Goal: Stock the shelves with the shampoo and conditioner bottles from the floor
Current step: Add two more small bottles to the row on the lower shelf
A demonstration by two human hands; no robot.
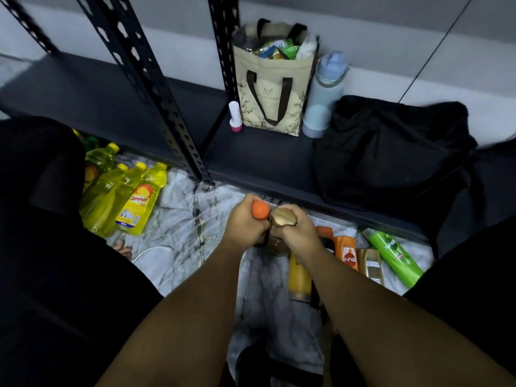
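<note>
While the left hand (245, 226) grips an orange-capped bottle (261, 209), the right hand (300, 233) grips a gold-capped bottle (284, 217) just beside it.

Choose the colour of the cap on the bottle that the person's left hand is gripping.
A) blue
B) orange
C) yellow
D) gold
B: the left hand grips the orange-capped bottle, while the right hand beside it holds the gold-capped bottle.
</note>
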